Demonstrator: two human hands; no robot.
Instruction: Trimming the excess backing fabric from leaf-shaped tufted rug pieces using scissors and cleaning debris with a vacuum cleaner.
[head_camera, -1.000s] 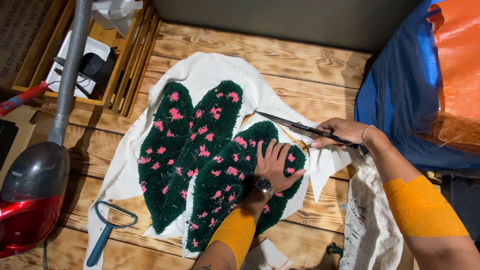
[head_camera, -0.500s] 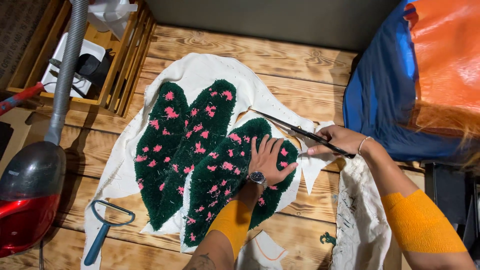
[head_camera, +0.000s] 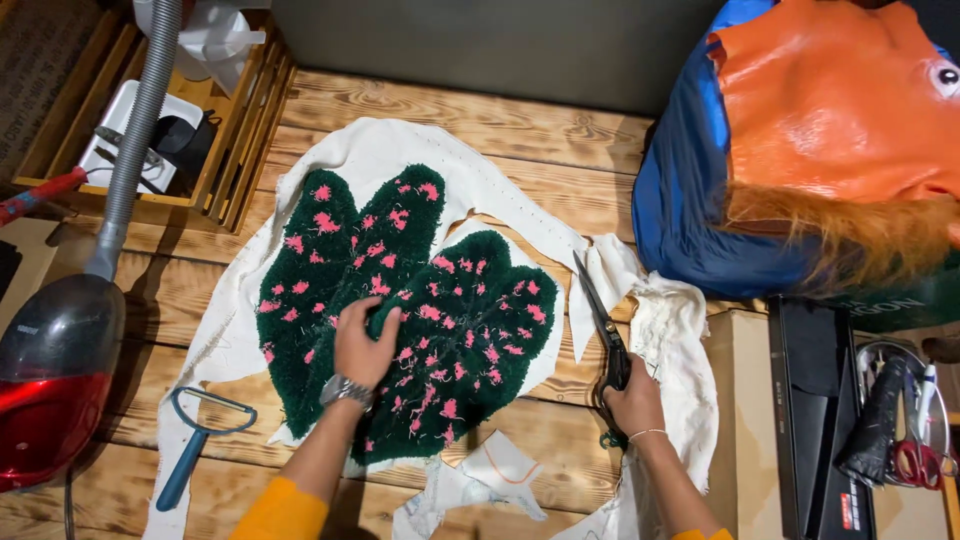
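Pressing down flat, our left hand (head_camera: 362, 345) lies open on the green rug (head_camera: 400, 310) with pink flecks, near its lower middle, fingers spread over the pile. Our right hand (head_camera: 630, 400) is closed around the handles of the scissors (head_camera: 603, 325), blades pointing away from us just beside the rug's right edge, over the white backing cloth (head_camera: 370, 150) on the wooden floor (head_camera: 480, 115).

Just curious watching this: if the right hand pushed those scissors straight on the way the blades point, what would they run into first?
The right hand aims the scissors up and slightly left. They'd likely meet the white backing cloth bunched at the tips first, beside the green tufted rug.
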